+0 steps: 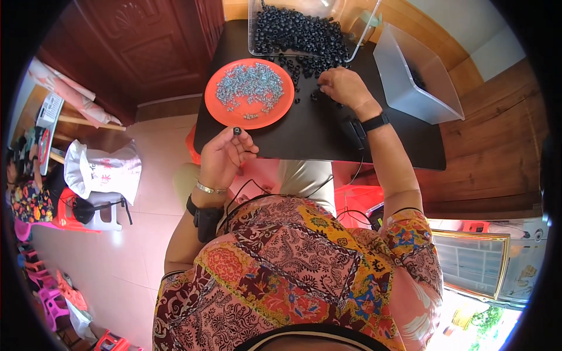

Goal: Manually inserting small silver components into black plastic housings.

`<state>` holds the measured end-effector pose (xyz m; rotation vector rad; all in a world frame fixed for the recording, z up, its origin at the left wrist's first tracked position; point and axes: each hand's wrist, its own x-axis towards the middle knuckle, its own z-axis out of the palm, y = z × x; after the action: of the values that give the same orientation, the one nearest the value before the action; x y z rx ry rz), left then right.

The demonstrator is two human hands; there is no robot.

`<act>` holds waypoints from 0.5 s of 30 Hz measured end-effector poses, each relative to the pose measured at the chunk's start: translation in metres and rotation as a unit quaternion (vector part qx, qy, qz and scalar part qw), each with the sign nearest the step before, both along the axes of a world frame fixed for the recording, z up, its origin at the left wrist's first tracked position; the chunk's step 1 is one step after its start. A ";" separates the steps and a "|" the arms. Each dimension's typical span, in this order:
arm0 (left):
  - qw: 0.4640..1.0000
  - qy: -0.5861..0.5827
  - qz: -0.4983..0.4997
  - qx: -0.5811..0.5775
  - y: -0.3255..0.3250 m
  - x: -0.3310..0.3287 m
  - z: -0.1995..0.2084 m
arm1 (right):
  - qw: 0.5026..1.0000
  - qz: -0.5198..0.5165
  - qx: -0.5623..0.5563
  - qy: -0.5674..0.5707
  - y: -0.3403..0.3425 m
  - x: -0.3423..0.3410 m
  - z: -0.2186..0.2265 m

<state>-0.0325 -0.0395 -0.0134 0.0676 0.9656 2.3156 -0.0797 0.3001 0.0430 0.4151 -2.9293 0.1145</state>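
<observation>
My left hand (225, 157) hovers at the near edge of the black table (304, 137), pinching a small black ring-shaped part (237, 131) between thumb and fingers. My right hand (345, 86) lies on the table among loose black ring parts (298, 67), its fingers curled down onto them beside the spill. An orange plate (228, 114) left of that hand carries a heap of small silvery-blue metal pieces (249, 85). Behind it a clear plastic tray (255, 29) is filled with many more black rings.
A clear plastic bin (410, 76) stands on the table's right side with a few dark parts inside. A dark wooden door (140, 52) is at the left, and a white sack (102, 169) sits on a stool (105, 213). Red plastic stools stand under the table.
</observation>
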 end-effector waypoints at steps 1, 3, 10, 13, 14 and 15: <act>1.000 -0.002 -0.002 0.003 0.000 0.000 0.000 | 1.000 0.000 -0.001 0.000 0.000 -0.003 -0.002; 1.000 -0.004 -0.001 0.004 0.000 0.000 0.000 | 0.999 -0.012 0.034 -0.040 0.000 -0.008 -0.005; 1.000 -0.010 0.000 -0.013 0.002 0.000 0.003 | 0.995 -0.047 -0.065 -0.057 -0.009 -0.005 0.000; 1.000 -0.007 -0.008 -0.016 0.002 0.002 0.007 | 0.929 -0.052 -0.346 -0.125 -0.025 0.012 0.015; 1.000 -0.008 -0.005 -0.017 0.002 0.003 0.008 | 0.866 0.002 -0.477 -0.150 -0.035 0.018 0.018; 1.000 0.004 -0.011 -0.012 0.001 0.005 0.010 | 0.782 0.058 -0.596 -0.173 -0.048 0.022 0.020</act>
<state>-0.0278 -0.0383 -0.0033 0.0777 0.9919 2.2854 -0.0576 0.2519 0.0631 0.3351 -2.4006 2.0579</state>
